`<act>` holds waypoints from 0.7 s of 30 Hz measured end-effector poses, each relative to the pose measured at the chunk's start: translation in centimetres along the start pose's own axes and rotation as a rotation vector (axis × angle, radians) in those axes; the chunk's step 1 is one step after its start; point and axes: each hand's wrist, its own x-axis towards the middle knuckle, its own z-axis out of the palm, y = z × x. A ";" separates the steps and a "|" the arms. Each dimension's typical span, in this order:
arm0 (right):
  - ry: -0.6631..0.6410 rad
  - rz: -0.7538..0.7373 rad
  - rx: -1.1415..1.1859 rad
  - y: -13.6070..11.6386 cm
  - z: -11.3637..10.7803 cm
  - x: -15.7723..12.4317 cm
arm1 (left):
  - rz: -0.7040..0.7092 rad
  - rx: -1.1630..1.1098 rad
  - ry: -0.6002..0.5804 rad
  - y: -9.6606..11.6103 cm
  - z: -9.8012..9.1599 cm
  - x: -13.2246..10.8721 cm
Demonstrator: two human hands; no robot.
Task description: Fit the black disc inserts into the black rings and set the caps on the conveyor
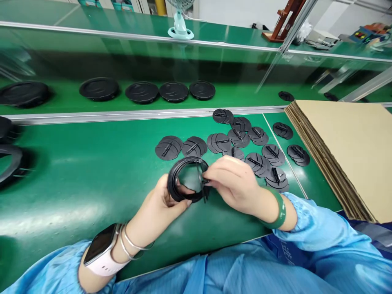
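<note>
Your left hand [165, 204] grips the ring [172, 183]; your right hand [237, 183] pinches its right side. Likely light, stiff: hold the rim.

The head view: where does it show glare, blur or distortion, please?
In the head view, pale glare lies on the green table left of the left hand; in the head view, the left-edge ring looks smeared, while the held ring looks clearer; toward the head view's edges, shapes look stretched, perhaps by a wide lens.
</note>
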 end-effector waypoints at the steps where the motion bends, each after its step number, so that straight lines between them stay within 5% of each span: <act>1: -0.021 0.016 -0.020 0.0 -0.7 0.1 | 0.005 0.017 0.033 0.1 -0.2 0.1; 5: -0.315 0.067 -0.196 1.1 -1.5 -0.2 | 0.048 0.032 0.120 0.3 -1.1 0.6; 9: -0.502 0.181 -0.140 2.6 0.9 -1.2 | 0.077 0.049 0.151 0.2 -1.6 1.0; 14: -0.397 0.378 0.020 3.1 2.7 -1.7 | 0.085 0.050 0.171 0.0 -1.9 1.0; 21: -0.187 0.312 -0.028 4.9 1.2 -1.0 | 0.103 0.089 0.129 0.2 -2.0 1.0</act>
